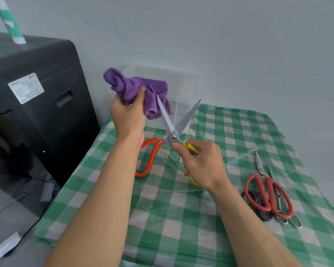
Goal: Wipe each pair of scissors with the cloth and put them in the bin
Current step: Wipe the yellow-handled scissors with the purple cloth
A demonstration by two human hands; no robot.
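My left hand grips a bunched purple cloth, held up above the table's far left. My right hand holds a pair of scissors by its yellow handle, the blades spread wide and pointing up and away. Its other handle is orange-red and hangs free to the left. The cloth hangs just left of the left blade; whether they touch is unclear. Behind the cloth and blades stands a clear plastic bin at the table's back edge.
Several more scissors lie in a pile at the right: a red-handled pair, a black-handled pair and small metal ones. A green-and-white checked tablecloth covers the table. A black machine stands at the left.
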